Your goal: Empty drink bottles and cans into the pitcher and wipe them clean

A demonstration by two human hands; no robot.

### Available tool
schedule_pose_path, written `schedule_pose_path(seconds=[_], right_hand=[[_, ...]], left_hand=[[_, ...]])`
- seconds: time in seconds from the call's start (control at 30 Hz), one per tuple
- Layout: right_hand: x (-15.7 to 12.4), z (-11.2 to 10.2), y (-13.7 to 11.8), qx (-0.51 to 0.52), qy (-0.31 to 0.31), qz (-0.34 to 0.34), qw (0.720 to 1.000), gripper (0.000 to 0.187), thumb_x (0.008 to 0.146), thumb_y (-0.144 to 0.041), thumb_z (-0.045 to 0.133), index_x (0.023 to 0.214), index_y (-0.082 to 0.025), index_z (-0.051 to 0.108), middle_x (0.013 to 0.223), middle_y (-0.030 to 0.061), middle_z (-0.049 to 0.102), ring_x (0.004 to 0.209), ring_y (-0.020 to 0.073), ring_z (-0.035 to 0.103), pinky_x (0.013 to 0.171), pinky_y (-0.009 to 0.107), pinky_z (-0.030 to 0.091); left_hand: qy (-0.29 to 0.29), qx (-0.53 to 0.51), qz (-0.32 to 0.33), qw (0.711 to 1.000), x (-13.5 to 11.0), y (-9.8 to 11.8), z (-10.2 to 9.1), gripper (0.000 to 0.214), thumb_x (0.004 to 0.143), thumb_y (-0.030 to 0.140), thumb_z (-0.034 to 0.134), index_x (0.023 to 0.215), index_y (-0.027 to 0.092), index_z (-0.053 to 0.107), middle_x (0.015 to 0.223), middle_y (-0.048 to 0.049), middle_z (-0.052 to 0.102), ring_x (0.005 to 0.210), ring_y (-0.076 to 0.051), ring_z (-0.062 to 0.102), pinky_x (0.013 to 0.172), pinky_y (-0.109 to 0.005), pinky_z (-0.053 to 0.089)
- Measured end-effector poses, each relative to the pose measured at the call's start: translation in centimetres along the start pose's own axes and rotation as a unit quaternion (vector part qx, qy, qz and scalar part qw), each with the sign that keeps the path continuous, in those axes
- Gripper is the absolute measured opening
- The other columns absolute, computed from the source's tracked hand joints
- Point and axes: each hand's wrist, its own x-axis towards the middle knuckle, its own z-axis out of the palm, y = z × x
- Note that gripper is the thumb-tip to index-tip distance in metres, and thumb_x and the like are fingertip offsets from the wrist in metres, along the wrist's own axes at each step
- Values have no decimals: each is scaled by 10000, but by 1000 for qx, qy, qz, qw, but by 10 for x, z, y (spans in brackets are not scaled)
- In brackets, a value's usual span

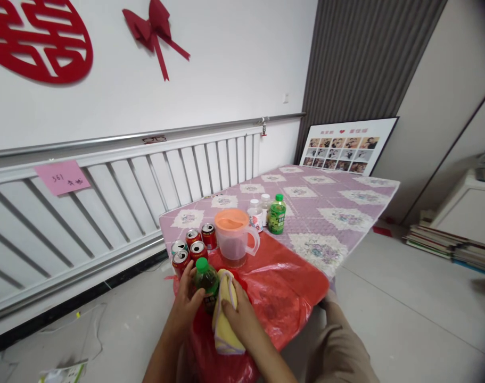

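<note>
Over the red plastic sheet [278,282], the left hand [187,296] clasps a green-capped bottle [208,283] beside the yellow cloth [227,336] gripped by the right hand [241,315]. Steadying the bottle should help even wiping.

Loose, plain khaki-beige cloth trousers [340,351], creased in soft folds, show at the lower right of the frame. The left hand [189,295] and right hand [239,314], at lower centre, are bare, as are both forearms [164,340] along the bottom edge.
</note>
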Motion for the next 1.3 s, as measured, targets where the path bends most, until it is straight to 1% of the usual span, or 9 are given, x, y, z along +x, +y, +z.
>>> schedule_pose_path(seconds=[0.2, 0.4, 0.47, 0.7, 0.8, 0.93, 1.03, 1.17, 1.3], right_hand=[[-8, -5, -25, 8, 32, -11, 999, 666, 800, -222, 512, 1445, -161, 354, 1462, 154, 433, 1369, 243, 406, 1135, 444, 333], [-18, -14, -59, 52, 81, -136, 986, 634, 824, -248, 512, 1437, -192, 356, 1501, 126, 358, 1399, 224, 342, 1151, 402, 311], [-16, -11, -56, 57, 82, -140, 985, 621, 823, -250, 512, 1426, -195, 377, 1501, 118, 358, 1402, 228, 335, 1157, 400, 298], [-3, 8, 1, 69, 23, -3, 997, 699, 803, -279, 504, 1440, -44, 339, 1473, 204, 411, 1388, 281, 366, 1163, 437, 273], [-3, 10, 12, 64, 15, 6, 998, 719, 790, -294, 526, 1448, -64, 349, 1484, 184, 410, 1403, 271, 347, 1170, 417, 260], [-3, 9, 13, 69, 12, 9, 998, 724, 789, -289, 520, 1458, -80, 338, 1497, 161, 401, 1405, 250, 348, 1171, 396, 258], [-2, 10, 13, 71, 13, 11, 997, 718, 789, -282, 521, 1454, -79, 342, 1487, 163, 414, 1400, 257, 355, 1166, 409, 268], [-4, 8, 9, 69, 24, 11, 997, 709, 791, -271, 518, 1450, -77, 342, 1471, 178, 425, 1381, 264, 383, 1157, 427, 284], [-8, 2, -16, 76, 43, -29, 996, 672, 808, -266, 506, 1440, -108, 344, 1466, 170, 413, 1373, 253, 386, 1150, 435, 295]], left_hand=[[-9, -17, -25, 1000, 1, 3, -5, 585, 832, 399, 604, 1360, 205, 441, 1412, -120, 522, 1302, -280, 503, 1080, -422, 425], [48, 9, -5, 999, -2, 6, 8, 510, 777, 349, 660, 1238, 209, 492, 1279, -120, 597, 1142, -260, 616, 981, -414, 497], [52, 16, -2, 998, -3, 8, 11, 506, 776, 359, 659, 1228, 209, 487, 1266, -119, 598, 1122, -253, 624, 966, -408, 506], [67, 76, -12, 995, -1, 7, 9, 643, 752, 352, 676, 1332, 192, 450, 1333, -138, 562, 1244, -304, 538, 1057, -460, 429], [26, 74, -3, 997, 5, 10, 1, 676, 753, 370, 670, 1356, 169, 440, 1403, -157, 509, 1309, -326, 471, 1101, -479, 373], [-48, -8, 2, 999, 15, 31, -8, 720, 813, 407, 612, 1443, 197, 333, 1470, -136, 456, 1344, -299, 442, 1089, -431, 394], [-94, -20, -17, 995, 20, 49, -9, 659, 831, 390, 595, 1423, 202, 377, 1424, -126, 516, 1276, -275, 517, 1070, -419, 412], [-102, 22, -9, 995, 24, 56, -8, 539, 825, 370, 605, 1321, 189, 496, 1296, -110, 620, 1176, -263, 581, 1025, -419, 444], [-78, 17, 3, 997, 23, 48, -7, 451, 831, 366, 601, 1236, 184, 521, 1178, -92, 670, 1053, -230, 632, 930, -371, 497]])
